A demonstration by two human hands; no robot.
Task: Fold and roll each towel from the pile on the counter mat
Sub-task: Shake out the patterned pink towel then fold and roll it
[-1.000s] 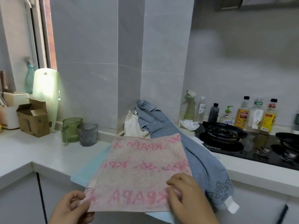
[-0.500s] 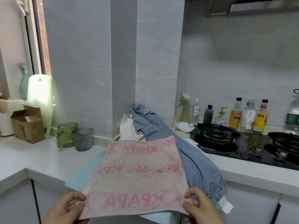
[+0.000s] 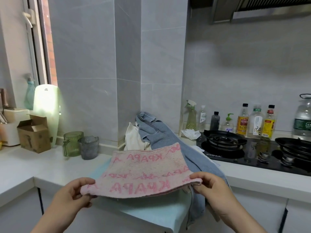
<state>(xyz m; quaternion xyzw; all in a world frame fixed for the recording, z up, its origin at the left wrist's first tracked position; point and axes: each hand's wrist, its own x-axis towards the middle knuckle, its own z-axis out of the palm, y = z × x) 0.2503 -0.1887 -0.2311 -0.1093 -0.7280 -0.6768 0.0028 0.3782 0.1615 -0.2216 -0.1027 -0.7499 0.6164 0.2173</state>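
A pink towel (image 3: 144,172) with pink KPAPA lettering lies over the pale blue counter mat (image 3: 151,214), its near edge lifted off the mat. My left hand (image 3: 75,194) pinches the near left corner. My right hand (image 3: 210,187) pinches the near right corner. Behind it, against the tiled pillar, sits the pile: a blue-grey towel (image 3: 158,133) that trails down over the counter's front edge, and a cream cloth (image 3: 134,138) beneath it.
A gas hob (image 3: 235,148) with pan supports sits to the right, with several bottles (image 3: 255,121) along the wall behind. Two glass cups (image 3: 80,147) and a cardboard box (image 3: 33,133) stand on the white counter at the left. A crumpled tissue (image 3: 191,132) lies by the hob.
Both hands have taken the towel's near corners and raised the near edge off the mat. A second ago my right hand lay flat on the towel. The view has tilted up.
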